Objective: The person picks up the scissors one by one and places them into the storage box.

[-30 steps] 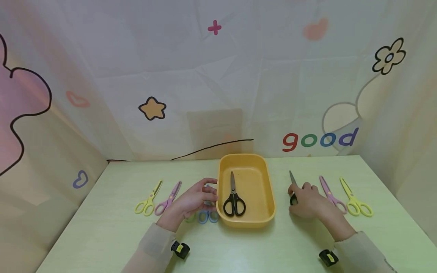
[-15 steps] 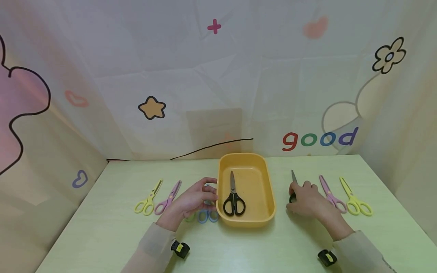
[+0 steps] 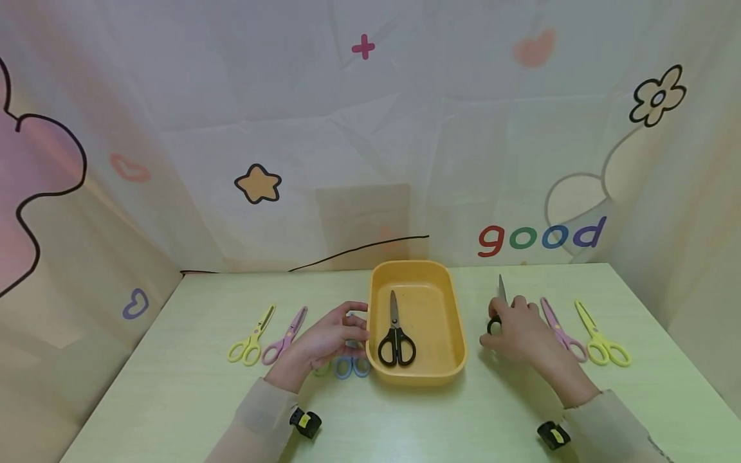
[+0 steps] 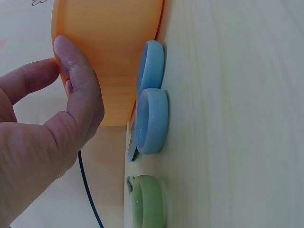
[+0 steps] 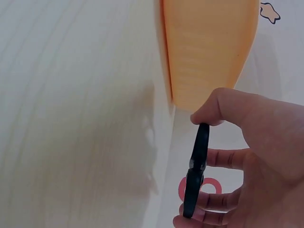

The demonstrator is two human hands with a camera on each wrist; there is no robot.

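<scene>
A yellow tray [image 3: 437, 321] stands mid-table, holding one pair of black-handled scissors [image 3: 396, 341], blade pointing away. My left hand [image 3: 336, 334] is at the tray's left side, its loosely bent fingers touching the outer wall near the rim. Beneath that hand lie blue-handled scissors [image 4: 154, 121] and green-handled scissors [image 4: 149, 202], mostly hidden in the head view. To the right of the tray, my right hand [image 3: 518, 331] holds black-handled scissors [image 5: 195, 173] by the handles, thumb on one side and fingers on the other. Their blade points away, and they are raised above the table.
Yellow scissors [image 3: 251, 344] and purple scissors [image 3: 286, 337] lie left of my left hand. Purple scissors [image 3: 558, 328] and yellow scissors [image 3: 599, 334] lie beyond my right hand. A printed curtain [image 3: 370, 141] hangs behind the table's back edge.
My right hand has lifted its black-handled scissors off the table and shifted slightly left, the blade turning more upright. The left hand and tray have stayed put.
</scene>
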